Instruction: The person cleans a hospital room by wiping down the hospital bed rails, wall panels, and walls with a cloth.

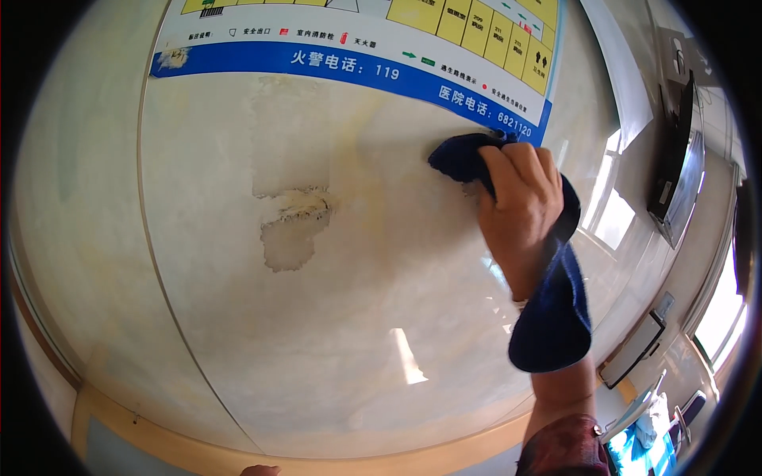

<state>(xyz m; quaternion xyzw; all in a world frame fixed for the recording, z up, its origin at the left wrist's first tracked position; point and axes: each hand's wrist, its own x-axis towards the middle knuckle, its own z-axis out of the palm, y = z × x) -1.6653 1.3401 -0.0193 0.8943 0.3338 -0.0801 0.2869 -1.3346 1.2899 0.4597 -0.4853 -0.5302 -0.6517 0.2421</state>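
My right hand (pixel 520 210) presses a dark blue cloth (pixel 556 309) flat against a glossy cream wall panel (pixel 381 262), just below the blue lower band of a wall poster (pixel 357 67). Part of the cloth bunches above my fingers and the rest hangs down over my wrist. Left of the hand, a rough patch of glue residue (pixel 294 214) marks the panel. Only a sliver of my left hand (pixel 260 470) shows at the bottom edge, and its fingers are hidden.
A dark wall-mounted screen (pixel 679 170) hangs at the right. A white box-like fixture (pixel 635 349) sits lower right, near bright windows. A wooden trim strip (pixel 238 456) runs along the panel's bottom edge.
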